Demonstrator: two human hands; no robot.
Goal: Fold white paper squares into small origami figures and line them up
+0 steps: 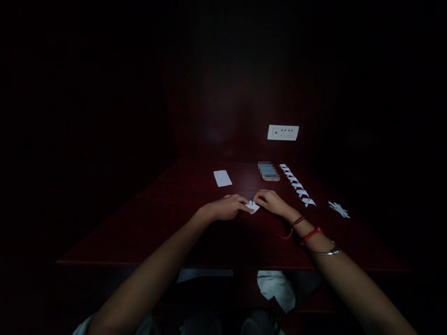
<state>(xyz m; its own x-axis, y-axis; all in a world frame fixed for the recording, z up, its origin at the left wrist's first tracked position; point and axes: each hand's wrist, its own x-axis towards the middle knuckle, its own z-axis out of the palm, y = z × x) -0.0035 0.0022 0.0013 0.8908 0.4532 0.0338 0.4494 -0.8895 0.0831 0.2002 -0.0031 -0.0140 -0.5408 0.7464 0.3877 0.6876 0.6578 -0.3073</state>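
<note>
While a dark table (167, 218) fills the dim room, folding goes on at its middle.
Left hand (226, 208) and right hand (270, 202) both pinch the small white paper (252, 206) between them; a row of folded pieces (296, 185), a blank sheet (222, 178) and a phone (268, 171) lie beyond. A clean crease likely needs edges matched, then firm pressure.

Very dim pic, heavy dark vignette at edges, only centre lit.
</note>
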